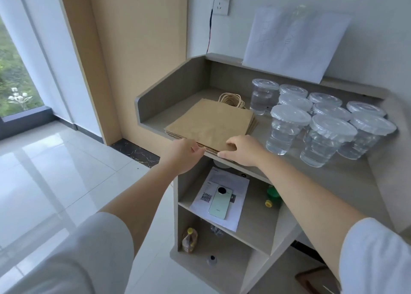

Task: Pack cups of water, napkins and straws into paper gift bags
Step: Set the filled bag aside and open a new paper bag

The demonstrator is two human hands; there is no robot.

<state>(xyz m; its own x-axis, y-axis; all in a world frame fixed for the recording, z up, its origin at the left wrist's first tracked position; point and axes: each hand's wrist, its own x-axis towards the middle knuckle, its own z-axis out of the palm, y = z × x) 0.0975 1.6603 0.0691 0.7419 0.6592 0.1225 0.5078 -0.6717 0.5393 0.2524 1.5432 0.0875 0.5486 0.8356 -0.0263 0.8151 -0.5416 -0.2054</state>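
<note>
We find a stack of flat brown kraft-paper gift bags lying on the grey laminate worktop, towards its L end. The beige twine handles point to the back wall. The stack's near edge sits at the worktop's front edge.

R hand: on the stack's near R corner, fingers curled onto the top bag, thumb laid along the stack's front edge. We read this as a pinch on the stack.

L hand: fingers curled, tips at the stack's front edge, just L of the R hand. Whether they grip any bag we cannot tell; the tips seem hidden behind the knuckles.

Just R of the stack: a cluster of clear plastic lidded cups of water, upright and packed close. One cup at back L stands nearest the handles.

Rear ledge: white paper sheets leaning on the wall.

Shelf below worktop: pale green smartphone, camera side up, on a white printed sheet w/ QR code.

Lower shelf: a yellow-capped bottle.
</note>
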